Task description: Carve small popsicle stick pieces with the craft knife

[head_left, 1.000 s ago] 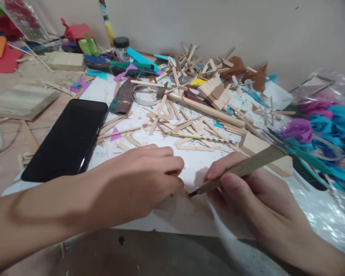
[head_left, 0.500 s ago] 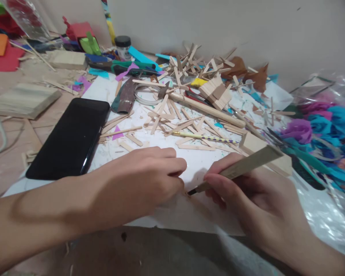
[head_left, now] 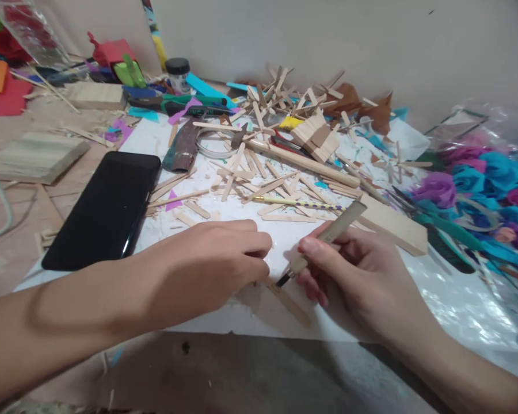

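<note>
Steeper now, the grey-handled cutting tool clamped in the right hand seemingly scores the flat tan wooden stick, which the pinching left hand must steady.

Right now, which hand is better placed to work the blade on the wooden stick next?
The right hand, I think: it holds the carving tool, with the dark tip at the wooden stick. The left hand is beside the stick, with no tool visible.
</note>
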`<action>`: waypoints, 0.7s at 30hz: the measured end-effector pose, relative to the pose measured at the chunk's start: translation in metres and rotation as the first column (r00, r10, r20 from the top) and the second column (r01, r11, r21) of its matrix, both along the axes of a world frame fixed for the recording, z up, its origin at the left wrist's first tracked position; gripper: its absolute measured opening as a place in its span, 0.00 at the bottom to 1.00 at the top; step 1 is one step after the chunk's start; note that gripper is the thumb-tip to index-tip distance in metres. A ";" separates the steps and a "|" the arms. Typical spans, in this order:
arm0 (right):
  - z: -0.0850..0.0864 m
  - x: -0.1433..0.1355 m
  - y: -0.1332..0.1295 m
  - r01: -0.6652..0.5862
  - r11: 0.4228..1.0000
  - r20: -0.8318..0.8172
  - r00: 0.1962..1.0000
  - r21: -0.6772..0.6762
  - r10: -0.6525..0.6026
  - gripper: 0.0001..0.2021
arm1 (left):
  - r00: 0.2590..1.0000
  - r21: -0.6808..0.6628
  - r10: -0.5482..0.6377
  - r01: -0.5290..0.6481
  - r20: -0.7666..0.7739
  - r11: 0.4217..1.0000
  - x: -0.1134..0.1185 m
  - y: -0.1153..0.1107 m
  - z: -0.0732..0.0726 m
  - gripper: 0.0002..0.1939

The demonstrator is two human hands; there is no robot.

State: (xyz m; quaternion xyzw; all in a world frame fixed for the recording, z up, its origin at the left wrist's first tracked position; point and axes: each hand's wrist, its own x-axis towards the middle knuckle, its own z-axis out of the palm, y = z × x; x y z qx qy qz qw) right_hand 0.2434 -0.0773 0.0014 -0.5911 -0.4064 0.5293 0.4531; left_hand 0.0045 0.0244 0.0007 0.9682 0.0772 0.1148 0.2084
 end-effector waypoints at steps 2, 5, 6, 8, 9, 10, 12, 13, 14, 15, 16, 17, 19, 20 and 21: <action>-0.001 0.001 0.001 -0.002 1.000 -0.025 1.000 -0.031 0.001 0.18 | 1.000 0.014 -0.006 0.006 0.005 1.000 0.001 0.001 0.000 0.20; 0.001 0.001 0.002 0.000 0.999 -0.061 0.998 -0.048 -0.003 0.19 | 1.000 0.027 -0.014 0.013 0.003 1.000 0.001 0.002 0.000 0.20; 0.002 0.001 0.003 -0.003 0.999 -0.077 0.997 -0.047 0.000 0.19 | 1.000 0.028 -0.012 0.012 0.002 1.000 0.001 0.002 0.000 0.20; 0.005 0.002 0.005 -0.019 0.999 -0.118 0.993 -0.042 0.014 0.19 | 1.000 0.026 -0.007 0.007 -0.004 1.000 0.001 0.001 -0.001 0.19; 0.006 0.002 0.006 -0.027 0.999 -0.139 0.990 -0.038 0.021 0.18 | 1.000 0.023 -0.004 0.004 -0.010 1.000 0.001 0.001 -0.001 0.19; 0.007 0.003 0.006 -0.032 0.999 -0.158 0.987 -0.033 0.026 0.18 | 1.000 0.018 -0.004 0.005 -0.015 1.000 0.001 0.001 -0.001 0.19; 0.008 0.004 0.007 -0.029 0.999 -0.183 0.983 -0.019 0.025 0.18 | 1.000 0.007 -0.004 0.004 -0.022 1.000 0.000 0.000 -0.001 0.19; 0.008 0.004 0.006 -0.025 1.000 -0.187 0.982 -0.008 0.023 0.18 | 1.000 0.000 -0.002 0.002 -0.027 1.000 0.000 0.000 0.000 0.19; 0.008 0.005 0.006 -0.021 1.000 -0.185 0.983 0.005 0.022 0.17 | 0.999 -0.007 -0.003 0.003 -0.034 1.000 0.000 0.000 0.001 0.19; 0.007 0.005 0.005 -0.018 1.000 -0.177 0.984 0.018 0.021 0.17 | 0.999 -0.015 -0.003 0.003 -0.041 1.000 -0.001 -0.001 0.001 0.20; 0.006 0.005 0.003 -0.017 0.999 -0.167 0.986 0.033 0.022 0.17 | 0.999 -0.022 -0.007 0.006 -0.050 1.000 -0.001 -0.001 0.002 0.20; 0.005 0.006 0.001 -0.017 0.999 -0.154 0.988 0.046 0.024 0.16 | 0.998 -0.027 -0.008 0.007 -0.056 1.000 -0.001 -0.001 0.003 0.19; 0.002 0.006 -0.002 -0.021 0.997 -0.124 0.992 0.073 0.030 0.16 | 0.998 -0.025 -0.008 0.006 -0.057 1.000 -0.001 -0.002 0.004 0.18; 0.001 0.007 -0.003 -0.025 0.996 -0.108 0.994 0.082 0.034 0.15 | 0.998 -0.019 -0.002 0.001 -0.055 1.000 -0.001 -0.002 0.004 0.17; 0.000 0.007 -0.004 -0.032 0.995 -0.093 0.995 0.090 0.040 0.14 | 0.999 -0.016 0.002 -0.003 -0.051 1.000 -0.001 -0.002 0.004 0.17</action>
